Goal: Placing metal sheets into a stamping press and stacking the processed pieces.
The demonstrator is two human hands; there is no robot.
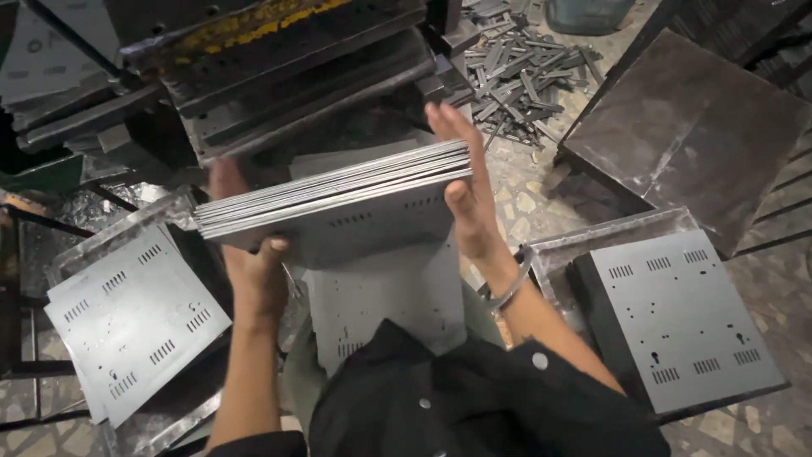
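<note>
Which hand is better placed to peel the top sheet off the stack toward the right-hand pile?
Probably the right hand. It grips the right edge of the stack of thin grey punched metal sheets, nearest the tall pile of grey sheets. The left hand supports the stack from below.

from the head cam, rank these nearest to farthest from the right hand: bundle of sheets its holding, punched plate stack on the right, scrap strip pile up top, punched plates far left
1. Bundle of sheets: touching the right hand, which presses its right edge.
2. Punched plate stack: lower right, on a stand.
3. Scrap strip pile: on the floor, top centre. Close to call with 2.
4. Punched plates: far left, beyond the left hand.
</note>
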